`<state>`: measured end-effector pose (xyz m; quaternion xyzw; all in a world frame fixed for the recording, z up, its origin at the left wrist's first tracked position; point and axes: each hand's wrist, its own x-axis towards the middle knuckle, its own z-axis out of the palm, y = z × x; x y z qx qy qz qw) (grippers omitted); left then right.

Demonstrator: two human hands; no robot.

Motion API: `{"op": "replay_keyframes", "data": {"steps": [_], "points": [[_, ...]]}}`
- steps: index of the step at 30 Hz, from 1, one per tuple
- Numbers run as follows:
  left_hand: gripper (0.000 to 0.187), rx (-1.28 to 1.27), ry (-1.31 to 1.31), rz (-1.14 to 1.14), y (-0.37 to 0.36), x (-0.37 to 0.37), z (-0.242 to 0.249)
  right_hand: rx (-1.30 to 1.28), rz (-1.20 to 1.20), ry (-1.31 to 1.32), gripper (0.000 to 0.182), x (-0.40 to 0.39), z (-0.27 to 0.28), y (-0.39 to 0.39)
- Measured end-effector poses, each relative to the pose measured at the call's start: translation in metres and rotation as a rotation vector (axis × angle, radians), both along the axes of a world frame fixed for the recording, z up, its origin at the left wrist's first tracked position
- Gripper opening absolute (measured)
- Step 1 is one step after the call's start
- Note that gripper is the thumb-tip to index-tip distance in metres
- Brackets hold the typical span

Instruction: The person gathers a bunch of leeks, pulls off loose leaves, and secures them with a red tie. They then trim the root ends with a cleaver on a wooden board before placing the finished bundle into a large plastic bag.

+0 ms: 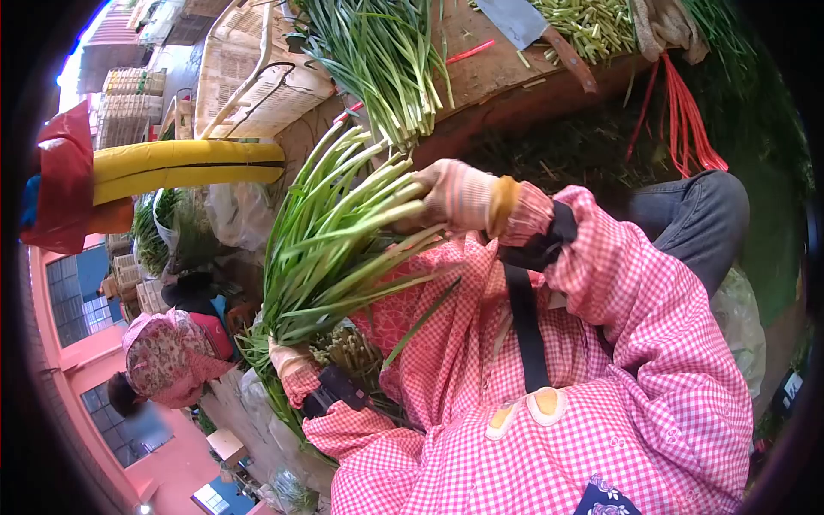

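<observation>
A bunch of long green leafy vegetables with pale stalks (343,232) is held up across my front. My right hand (451,196), in a light knitted glove, is closed around the pale stalk ends. At the leafy end, my left hand (292,360) also wears a glove and has its fingers wrapped about the leaves, which partly hide them. Just beyond my right hand, a pile of similar greens (378,69) lies on the brown board (481,81). A cleaver (528,26) with a wooden handle rests on the same board.
Short cut stalks (592,30) are heaped beside the cleaver. Red ties (682,120) hang at the board's right edge. A pale plastic basket (240,73) stands at upper left, near a yellow padded post (189,172). Another person in a patterned hat (176,352) is at left.
</observation>
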<state>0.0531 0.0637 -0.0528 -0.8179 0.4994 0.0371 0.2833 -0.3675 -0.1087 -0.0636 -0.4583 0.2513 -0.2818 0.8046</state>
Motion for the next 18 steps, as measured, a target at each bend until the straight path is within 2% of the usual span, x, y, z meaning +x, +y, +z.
{"op": "replay_keyframes", "data": {"steps": [1, 2, 4, 5, 6, 7, 9, 10, 11, 12, 13, 14, 15, 16, 17, 18], "points": [[0.045, -0.012, 0.015, 0.022, 0.004, 0.014, -0.006, -0.126, -0.121, 0.029, 0.022, -0.012, 0.012, 0.004], [0.044, 0.007, 0.04, 0.036, -0.001, -0.002, 0.001, -0.402, -0.246, 0.226, 0.018, -0.028, 0.016, 0.001], [0.042, 0.05, 0.096, 0.055, -0.008, -0.037, 0.015, 0.039, -0.321, -0.046, 0.017, -0.066, 0.026, -0.01], [0.042, 0.063, 0.111, 0.057, -0.008, -0.039, 0.017, -0.018, -0.424, 0.07, 0.019, -0.087, 0.015, -0.019], [0.042, 0.079, -0.005, -0.106, 0.005, 0.006, -0.009, -0.042, -0.161, 0.15, 0.021, -0.11, -0.012, -0.035], [0.042, 0.084, -0.137, -0.262, 0.018, 0.052, -0.035, -0.231, 0.066, 0.674, 0.025, -0.119, -0.022, -0.041], [0.042, 0.184, -0.181, -0.249, -0.013, -0.039, 0.011, -0.846, 0.317, 1.44, 0.028, -0.112, -0.007, -0.037], [0.042, 0.23, -0.106, -0.168, -0.022, -0.057, 0.022, -0.617, 0.127, 1.113, 0.031, -0.106, -0.004, -0.038], [0.042, 0.273, -0.035, -0.082, -0.03, -0.074, 0.033, -0.485, 0.136, 0.791, 0.032, -0.098, 0.007, -0.036], [0.043, 0.308, -0.162, -0.157, -0.023, -0.055, 0.018, -0.604, 0.096, 0.467, 0.036, -0.082, -0.003, -0.036], [0.043, 0.341, -0.293, -0.237, -0.02, -0.043, 0.014, -0.305, 0.169, 0.538, 0.037, -0.062, 0.027, -0.025], [0.044, 0.281, -0.148, -0.103, -0.024, -0.053, 0.024, -0.471, 0.233, 0.404, 0.042, -0.043, 0.008, -0.026], [0.044, 0.384, -0.437, -0.299, -0.019, -0.031, 0.013, -0.526, 0.233, 0.348, 0.037, -0.022, 0.006, -0.02], [0.044, 0.485, -0.727, -0.49, -0.002, 0.007, -0.011, -1.154, 0.064, -0.049, 0.03, 0.002, -0.029, -0.023], [0.044, 0.585, -1.014, -0.674, 0.006, 0.029, -0.024, -1.082, 0.08, -0.059, 0.027, 0.006, -0.036, -0.019], [0.046, 0.487, -0.837, -0.636, 0.004, 0.022, -0.018, -1.01, 0.092, -0.07, 0.024, 0.011, -0.043, -0.014]]}}
